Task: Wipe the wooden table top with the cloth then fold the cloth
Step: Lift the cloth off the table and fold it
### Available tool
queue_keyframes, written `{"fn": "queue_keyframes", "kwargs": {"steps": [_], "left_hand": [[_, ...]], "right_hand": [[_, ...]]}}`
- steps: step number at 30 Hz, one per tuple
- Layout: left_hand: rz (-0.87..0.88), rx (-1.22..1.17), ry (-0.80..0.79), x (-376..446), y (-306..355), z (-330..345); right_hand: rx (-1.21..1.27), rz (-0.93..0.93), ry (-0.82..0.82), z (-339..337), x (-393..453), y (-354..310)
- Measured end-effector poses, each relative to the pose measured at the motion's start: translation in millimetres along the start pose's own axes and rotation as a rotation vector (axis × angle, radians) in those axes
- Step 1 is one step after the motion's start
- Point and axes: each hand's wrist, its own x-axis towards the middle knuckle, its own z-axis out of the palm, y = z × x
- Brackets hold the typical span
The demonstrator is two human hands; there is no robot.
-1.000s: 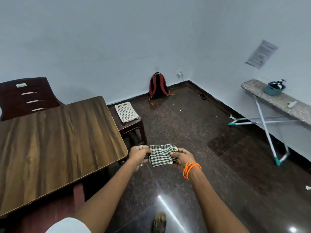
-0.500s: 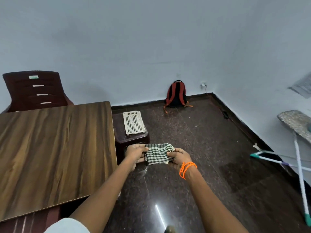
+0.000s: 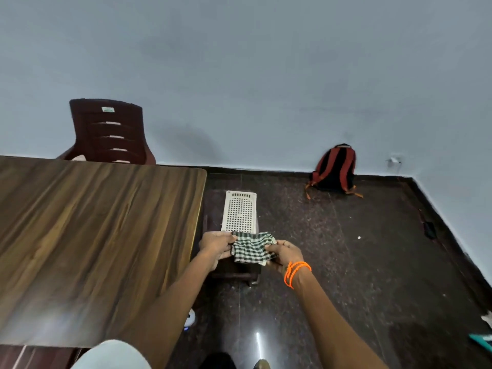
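Head view: pale blue walls above, dark speckled floor (image 3: 346, 262) at right, brown wood-grain table top (image 3: 93, 230) filling left of frame. Centre frame: small green-and-white checked cloth (image 3: 252, 247), already folded small, held in air over dark low stool (image 3: 234, 275) beside white perforated plastic tray (image 3: 240, 211). Left hand (image 3: 216, 244) pinching left edge, right hand (image 3: 285, 254) pinching right edge. Risks: loose lower corner slipping, layers skewing on next fold, cloth dropping to floor if either pinch slackens.
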Motion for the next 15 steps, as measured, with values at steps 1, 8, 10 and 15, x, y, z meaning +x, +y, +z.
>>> {"fn": "queue_keyframes", "kwargs": {"steps": [1, 8, 10, 15], "left_hand": [[-0.016, -0.011, 0.021, 9, 3, -1], [-0.104, -0.056, -0.022, 106, 31, -1], [-0.108, -0.028, -0.055, 146, 36, 1], [-0.134, 0.018, -0.03, 230, 35, 14]], "right_hand": [[-0.013, 0.016, -0.004, 6, 9, -4], [-0.057, 0.104, 0.005, 54, 106, -26], [-0.032, 0.115, 0.015, 66, 140, -32], [-0.003, 0.145, 0.094, 83, 223, -24]]}}
